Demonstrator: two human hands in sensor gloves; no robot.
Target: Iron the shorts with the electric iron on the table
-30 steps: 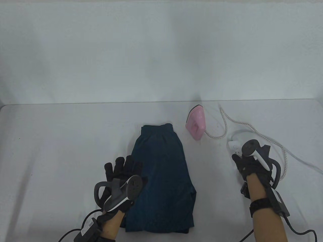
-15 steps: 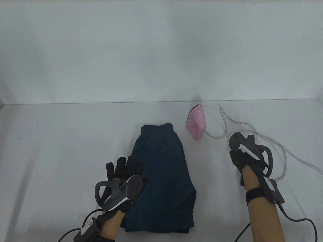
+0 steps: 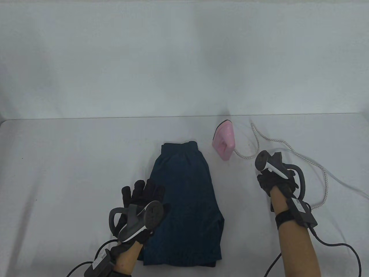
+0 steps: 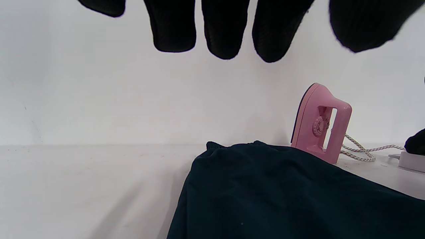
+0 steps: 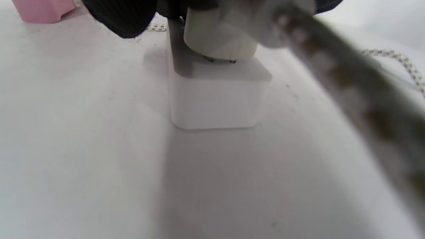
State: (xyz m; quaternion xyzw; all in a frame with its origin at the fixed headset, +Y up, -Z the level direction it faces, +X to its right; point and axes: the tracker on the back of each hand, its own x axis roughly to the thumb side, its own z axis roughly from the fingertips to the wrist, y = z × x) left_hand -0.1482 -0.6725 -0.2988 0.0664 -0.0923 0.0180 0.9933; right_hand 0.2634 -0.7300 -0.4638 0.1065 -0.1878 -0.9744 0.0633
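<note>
Dark blue shorts (image 3: 184, 196) lie flat on the white table (image 3: 72, 161), waistband at the far end; they also show in the left wrist view (image 4: 282, 196). A pink electric iron (image 3: 223, 140) stands upright on its heel past the shorts' right side (image 4: 320, 124). My left hand (image 3: 141, 189) is open, fingers (image 4: 225, 30) spread over the shorts' left edge. My right hand (image 3: 274, 180) is right of the iron and grips the iron's white plug (image 5: 219, 43), which sits in a white socket block (image 5: 215, 96). The tracker hides its fingers in the table view.
The iron's braided cord (image 3: 291, 150) loops over the table's right side and crosses close to the right wrist camera (image 5: 348, 86). A white cable (image 3: 348, 184) runs off to the right edge. A white backdrop (image 3: 184, 57) rises behind the table.
My right hand has moved left and a little farther away, turning over the white socket block and covering it. My left hand has stayed over the shorts' left edge.
</note>
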